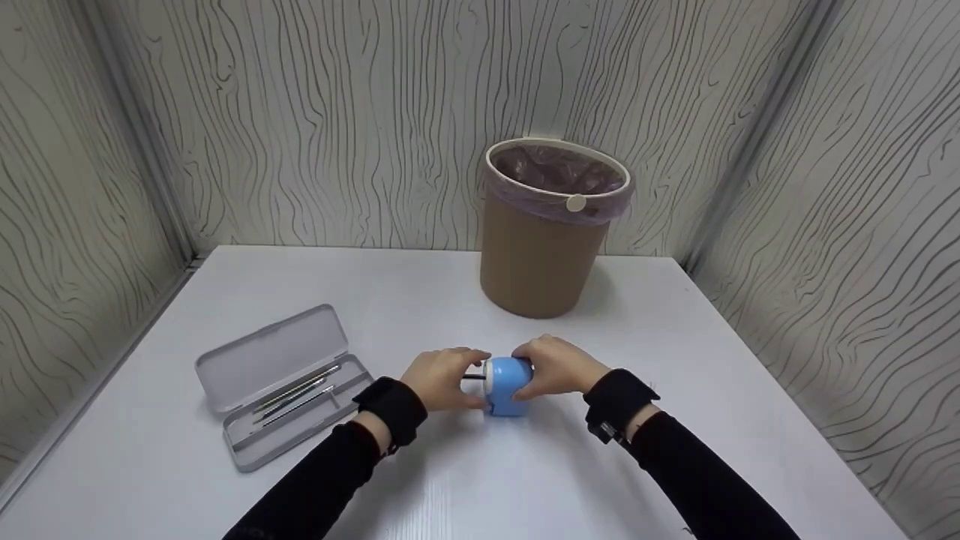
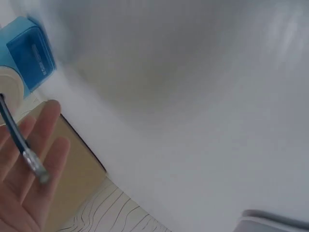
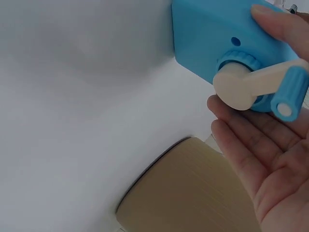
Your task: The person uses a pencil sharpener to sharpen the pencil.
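Head view: a blue pencil sharpener stands on the white table, in front of a tan waste bin. The left hand holds a dark pencil level, its tip entering the sharpener's white front. The right hand cups the rear of the body, judged to brace it against the push. An open grey case containing thin metal tools lies well to the left.

Left wrist view: the pencil rests across loosely curled fingers, pointing toward the sharpener.

Right wrist view: the thumb presses on the blue housing; the remaining fingers lie nearly straight beneath the white crank, not gripping it.
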